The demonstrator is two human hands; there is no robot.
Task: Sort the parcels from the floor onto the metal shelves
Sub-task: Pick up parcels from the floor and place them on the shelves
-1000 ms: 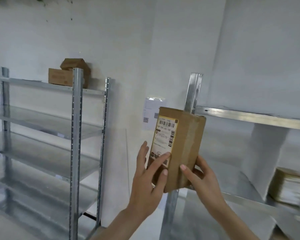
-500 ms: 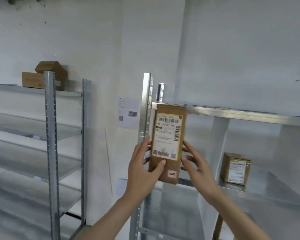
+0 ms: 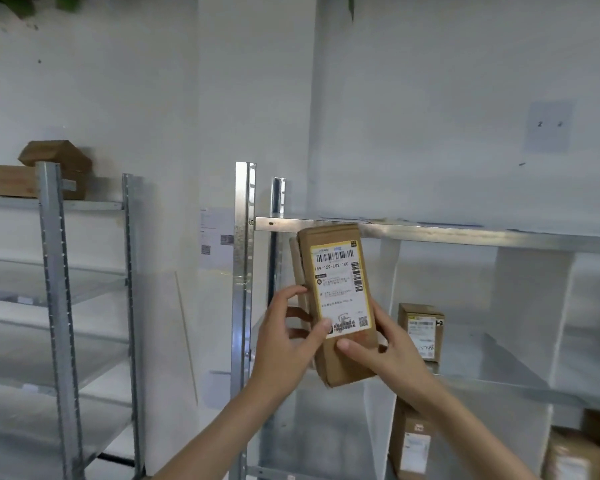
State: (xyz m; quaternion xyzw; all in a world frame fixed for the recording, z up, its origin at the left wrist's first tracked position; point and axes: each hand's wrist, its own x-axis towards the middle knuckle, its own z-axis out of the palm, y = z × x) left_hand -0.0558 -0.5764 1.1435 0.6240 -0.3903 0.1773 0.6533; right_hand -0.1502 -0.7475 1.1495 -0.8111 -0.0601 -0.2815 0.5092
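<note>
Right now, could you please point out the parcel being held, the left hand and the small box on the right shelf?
Held parcel [image 3: 340, 289]: head view, on its white label.
Left hand [image 3: 284, 344]: head view, back of the hand.
Small box [image 3: 421, 332]: head view, its labelled front.

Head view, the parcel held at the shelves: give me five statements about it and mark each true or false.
1. Both hands hold the parcel. True: the left hand and the right hand grip its lower part.
2. The parcel's shipping label faces away from the camera. False: the yellow-edged label faces the camera.
3. The parcel rests on a shelf. False: it is held in the air in front of the right shelf unit.
4. A smaller labelled box stands on the shelf to the right of the hands. True.
5. The top of the left shelf unit has nothing on it. False: brown boxes sit there.
</note>
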